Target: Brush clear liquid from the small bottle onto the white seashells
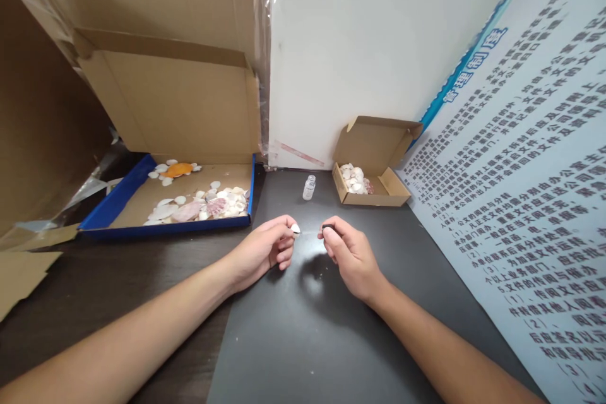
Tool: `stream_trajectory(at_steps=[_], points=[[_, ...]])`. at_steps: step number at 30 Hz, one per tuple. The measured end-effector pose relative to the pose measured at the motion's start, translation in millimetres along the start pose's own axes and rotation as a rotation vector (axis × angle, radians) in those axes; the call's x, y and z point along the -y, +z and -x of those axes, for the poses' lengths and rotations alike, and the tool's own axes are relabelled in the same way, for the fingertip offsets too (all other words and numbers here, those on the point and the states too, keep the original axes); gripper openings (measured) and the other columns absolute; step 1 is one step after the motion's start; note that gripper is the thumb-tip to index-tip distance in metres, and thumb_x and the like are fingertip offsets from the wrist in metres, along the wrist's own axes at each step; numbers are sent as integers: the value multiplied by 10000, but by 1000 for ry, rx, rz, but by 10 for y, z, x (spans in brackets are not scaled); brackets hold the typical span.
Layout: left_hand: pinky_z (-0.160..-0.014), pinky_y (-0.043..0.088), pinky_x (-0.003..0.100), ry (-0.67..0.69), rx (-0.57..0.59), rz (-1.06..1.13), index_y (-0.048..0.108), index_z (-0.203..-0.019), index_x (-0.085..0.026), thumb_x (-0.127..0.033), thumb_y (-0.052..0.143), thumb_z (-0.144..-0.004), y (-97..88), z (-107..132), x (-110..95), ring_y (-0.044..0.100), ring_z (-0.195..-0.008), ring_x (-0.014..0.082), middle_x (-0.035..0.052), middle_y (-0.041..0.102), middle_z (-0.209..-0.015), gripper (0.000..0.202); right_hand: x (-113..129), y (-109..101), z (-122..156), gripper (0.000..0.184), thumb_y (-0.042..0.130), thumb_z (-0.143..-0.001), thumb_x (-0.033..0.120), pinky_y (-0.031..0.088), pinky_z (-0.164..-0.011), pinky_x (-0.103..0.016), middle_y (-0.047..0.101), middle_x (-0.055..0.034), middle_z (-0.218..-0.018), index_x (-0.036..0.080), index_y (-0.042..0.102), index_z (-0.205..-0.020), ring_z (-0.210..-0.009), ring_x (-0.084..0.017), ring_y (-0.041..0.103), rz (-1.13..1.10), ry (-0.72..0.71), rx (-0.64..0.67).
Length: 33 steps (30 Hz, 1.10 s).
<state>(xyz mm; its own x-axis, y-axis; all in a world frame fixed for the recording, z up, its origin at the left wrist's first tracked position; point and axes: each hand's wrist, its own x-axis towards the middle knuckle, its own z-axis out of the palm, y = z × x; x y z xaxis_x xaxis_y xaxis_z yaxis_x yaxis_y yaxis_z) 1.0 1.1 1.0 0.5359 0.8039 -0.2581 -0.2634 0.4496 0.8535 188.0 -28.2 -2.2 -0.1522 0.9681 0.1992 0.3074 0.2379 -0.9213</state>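
Between the thumb and fingers of my left hand [269, 242] is a small white seashell [295, 228], its outer side toward the right. My right hand [349, 251] pinches a small black object [327, 226]; most of it is hidden by the fingers, so its kind cannot be told. The two hands are apart, held over the dark grey mat [293, 341]. Just beyond them stands a small clear bottle [309, 188] with print on its side, upright, no cap visible on its neck.
On the left, a blue-edged cardboard box [165, 227] lies open with many white and pinkish shells [215, 205] and an orange shell [178, 170]. At the back right, a small open cardboard box [374, 199] contains more shells [353, 178]. A printed board [521, 158] borders the right.
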Motion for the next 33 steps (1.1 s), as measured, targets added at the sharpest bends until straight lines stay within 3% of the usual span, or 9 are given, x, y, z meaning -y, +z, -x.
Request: stream_trajectory(at_steps=[2, 6, 10, 14, 18, 22, 26, 33], points=[[-440, 338, 177, 0, 0, 1, 467, -825, -179, -137, 507, -801, 5, 2, -4, 329, -451, 57, -77, 312, -574, 62, -1, -2, -1, 282, 502, -937, 424, 309, -539, -213, 406, 41, -619, 173, 526, -811, -562, -87, 377, 32, 3, -36], [-441, 345, 178, -4, -16, 2, 464, -820, -179, -111, 519, -763, 9, 3, -8, 328, -450, 58, -79, 323, -562, 104, -5, -8, 1, 312, 426, -970, 429, 317, -543, -216, 407, 41, -606, 175, 524, -818, -550, -89, 367, -45, -23, -21], [-441, 344, 174, -3, -10, -9, 477, -829, -176, -137, 548, -770, -9, -1, 0, 326, -449, 52, -84, 317, -561, 101, -17, -3, -4, 292, 510, -936, 440, 317, -551, -213, 407, 40, -628, 174, 522, -817, -575, -89, 376, 8, 5, -21], [-439, 335, 168, 2, -8, -28, 487, -852, -177, -192, 584, -795, -15, -9, 15, 311, -448, 47, -92, 310, -553, 114, -11, -3, -5, 353, 403, -974, 463, 320, -532, -218, 416, 37, -599, 174, 526, -812, -545, -93, 374, -79, 19, -7], [-432, 321, 167, 18, -2, -39, 488, -877, -181, -238, 608, -806, -11, -19, 29, 306, -443, 49, -97, 314, -537, 151, -7, -16, -17, 353, 448, -962, 471, 315, -535, -216, 407, 39, -596, 172, 533, -796, -547, -91, 376, -24, 18, -28], [-432, 313, 168, 21, 10, -42, 488, -865, -178, -266, 628, -807, -19, -25, 38, 304, -445, 45, -97, 319, -540, 176, -22, -31, -45, 439, 348, -990, 512, 319, -524, -220, 429, 27, -599, 172, 529, -779, -548, -99, 387, -76, 27, -74], [-434, 311, 170, 20, 6, -39, 480, -856, -180, -267, 630, -810, -16, -25, 32, 298, -445, 42, -97, 318, -551, 180, -31, -37, -60, 372, 442, -965, 481, 322, -550, -219, 404, 39, -586, 170, 545, -788, -549, -94, 378, 18, 30, -73], [-435, 303, 172, 13, 4, -45, 479, -836, -179, -278, 627, -812, 5, -16, 3, 291, -445, 43, -99, 301, -546, 180, -30, -28, -68, 365, 439, -963, 481, 311, -541, -219, 384, 45, -588, 171, 548, -804, -544, -90, 362, 4, 40, -76]])
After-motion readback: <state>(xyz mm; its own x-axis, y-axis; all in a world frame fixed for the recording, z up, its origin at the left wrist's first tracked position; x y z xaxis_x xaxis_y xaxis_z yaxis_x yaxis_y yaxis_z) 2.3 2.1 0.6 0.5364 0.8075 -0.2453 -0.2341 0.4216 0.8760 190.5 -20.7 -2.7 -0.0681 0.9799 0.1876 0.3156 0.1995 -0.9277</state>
